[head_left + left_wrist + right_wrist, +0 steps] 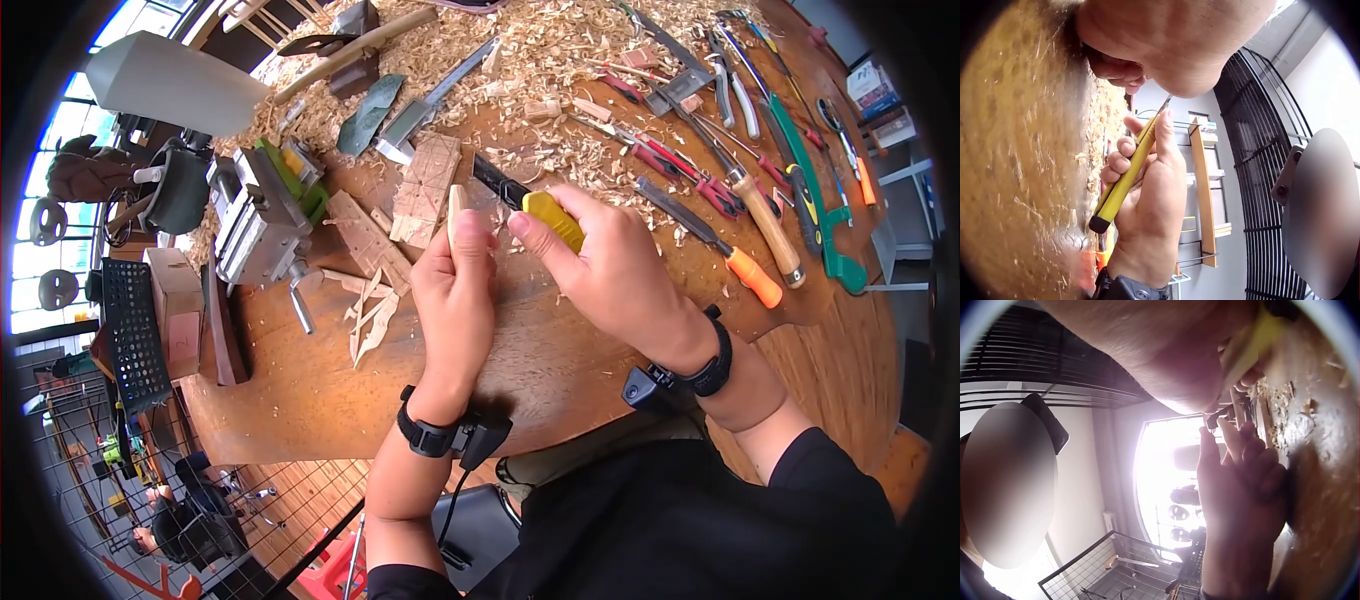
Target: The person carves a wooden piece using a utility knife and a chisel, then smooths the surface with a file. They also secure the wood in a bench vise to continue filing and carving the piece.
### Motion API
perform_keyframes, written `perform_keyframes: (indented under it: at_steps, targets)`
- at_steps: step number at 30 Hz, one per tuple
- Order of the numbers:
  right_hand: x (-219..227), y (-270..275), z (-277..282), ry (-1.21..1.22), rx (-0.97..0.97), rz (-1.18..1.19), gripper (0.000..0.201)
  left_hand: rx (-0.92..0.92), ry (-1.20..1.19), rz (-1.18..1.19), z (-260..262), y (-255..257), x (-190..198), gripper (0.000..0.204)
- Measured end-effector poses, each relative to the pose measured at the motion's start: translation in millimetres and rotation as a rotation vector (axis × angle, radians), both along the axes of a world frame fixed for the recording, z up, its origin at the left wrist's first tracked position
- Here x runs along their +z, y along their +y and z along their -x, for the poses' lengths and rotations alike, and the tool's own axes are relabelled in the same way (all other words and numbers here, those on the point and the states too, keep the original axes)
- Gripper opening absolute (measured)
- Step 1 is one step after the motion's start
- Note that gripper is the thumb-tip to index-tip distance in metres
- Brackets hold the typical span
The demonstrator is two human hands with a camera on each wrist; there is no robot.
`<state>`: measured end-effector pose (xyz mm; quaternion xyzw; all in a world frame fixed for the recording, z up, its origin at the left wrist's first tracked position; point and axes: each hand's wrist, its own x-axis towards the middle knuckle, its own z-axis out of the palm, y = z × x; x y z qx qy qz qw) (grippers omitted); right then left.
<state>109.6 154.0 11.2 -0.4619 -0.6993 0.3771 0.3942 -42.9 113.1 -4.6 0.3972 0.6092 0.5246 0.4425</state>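
Observation:
In the head view the left hand [455,300] pinches a small pale wooden piece [457,212] upright between thumb and fingers. To its right, the right hand [625,275] grips a yellow and black utility knife [552,220], its black front end pointing up and left. The left wrist view shows the knife [1125,181] in the right hand [1154,200], blade tip close to the left hand [1154,44]. The right wrist view has the wooden piece [1230,439] held in the left hand [1241,506]. Whether blade and wood touch cannot be told.
Wood shavings [540,60] cover the back of the table [560,370]. A metal vise [250,220], wooden blocks [427,185] and a caliper [408,122] lie left and behind. Chisels, including an orange-handled one [752,277], pliers [740,95] and a green saw [800,180] lie right.

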Motion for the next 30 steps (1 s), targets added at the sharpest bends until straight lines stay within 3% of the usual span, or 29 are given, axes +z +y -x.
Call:
perform_keyframes:
  at_steps: [3,11,17,21,23,30]
  targets:
    - [4.9,3.2,-3.8,-0.065,0.032,0.036,0.035,0.008,-0.15,0.057,-1.6,-1.1,7.8,0.052]
    - [2.1,3.5,-3.3,-0.047,0.126,-0.051,0.035,-0.125,-0.2,-0.083,-0.7,-2.5,-2.2,0.029]
    - [0.4,7.4,-8.4,-0.108,0.184,-0.066,0.038,-0.012,-0.329,0.037,-1.0,-1.3,7.8,0.025]
    - [1.6,7.9,-9.5,-0.122,0.216,-0.043,0.039,-0.063,-0.28,0.009,1.2,-2.0,4.4,0.029]
    - [3.8,7.7,-9.8,-0.127,0.197,-0.045,0.039,-0.076,-0.089,-0.064,-2.0,-0.9,3.2,0.028]
    - [0.2,4.7,-9.9,-0.15,0.146,-0.129,0.039,-0.094,-0.037,-0.105,4.6,-3.2,-6.2,0.024]
